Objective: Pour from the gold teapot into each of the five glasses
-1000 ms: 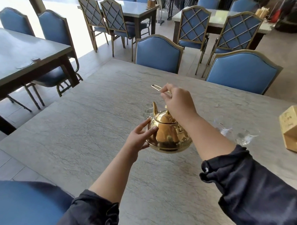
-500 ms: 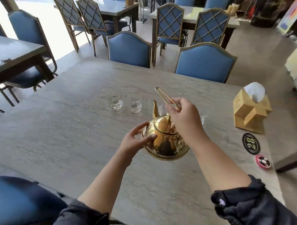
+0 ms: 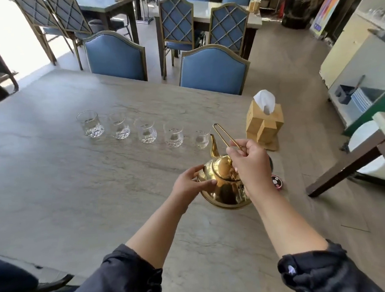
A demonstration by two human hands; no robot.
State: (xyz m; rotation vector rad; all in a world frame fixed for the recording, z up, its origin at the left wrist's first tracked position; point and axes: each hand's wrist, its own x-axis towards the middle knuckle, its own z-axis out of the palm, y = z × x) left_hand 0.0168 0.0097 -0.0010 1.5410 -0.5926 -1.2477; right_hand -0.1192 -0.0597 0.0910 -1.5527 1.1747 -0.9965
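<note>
Holding the gold teapot (image 3: pixel 224 184) just behind the right end of the row, the person seems to be at the pour into the rightmost glass (image 3: pixel 202 139), or just short of it; no stream shows. The right hand (image 3: pixel 249 165) is closed around the thin wire handle (image 3: pixel 225 136), which tilts far and left above the lid. The left hand (image 3: pixel 188 183) is open, its fingertips (image 3: pixel 210 182) pressed flat against the pot's left side to steady it. The spout (image 3: pixel 213 146) points far, its tip just beside that glass's rim.

Five glasses stand in a line across the grey table (image 3: pixel 56 185), well apart from its near edge, and the leftmost glass (image 3: pixel 90 123) is the farthest from the pot. Each looks to hold a little clear liquid at the bottom, though the cut pattern makes this hard to judge.

Next, I judge, the spout must sit over the rim before tipping forward, slowly, since the glass is small.

Polished and round-bellied, the pot mirrors the hands. A wooden tissue box (image 3: pixel 264 125) stands just right of the row.
</note>
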